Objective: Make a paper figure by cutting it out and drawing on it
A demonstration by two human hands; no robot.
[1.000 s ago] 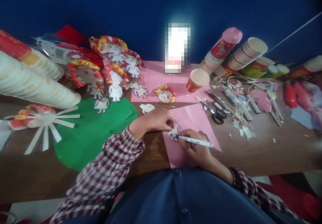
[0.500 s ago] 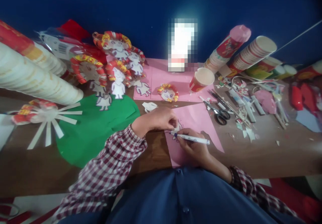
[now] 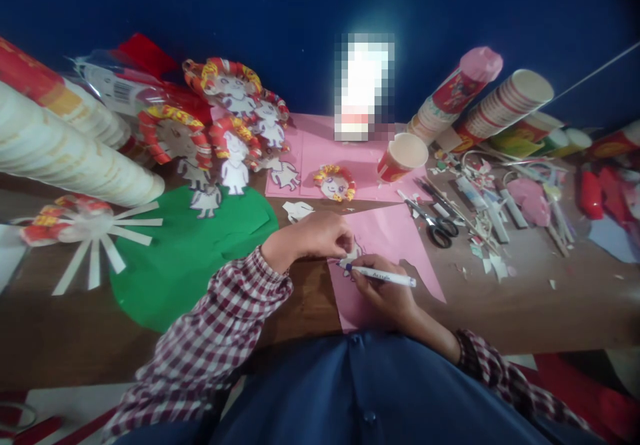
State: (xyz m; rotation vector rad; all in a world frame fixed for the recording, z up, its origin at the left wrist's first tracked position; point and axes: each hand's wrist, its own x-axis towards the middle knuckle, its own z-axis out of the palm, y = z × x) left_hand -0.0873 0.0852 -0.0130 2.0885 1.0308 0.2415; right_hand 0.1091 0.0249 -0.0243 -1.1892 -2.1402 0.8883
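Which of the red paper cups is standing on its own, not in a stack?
The single red cup at the right edge of the far pink sheet, beyond the scissors. The other cups are nested in long stacks leaning behind it.

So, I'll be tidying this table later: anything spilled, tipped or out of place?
Mostly paper scraps: they litter the table right of the scissors. Nothing looks spilled or broken.

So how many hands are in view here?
2. The left hand holds a small white cutout on the pink sheet; the right hand holds a white marker beside it. No other person's hands show.
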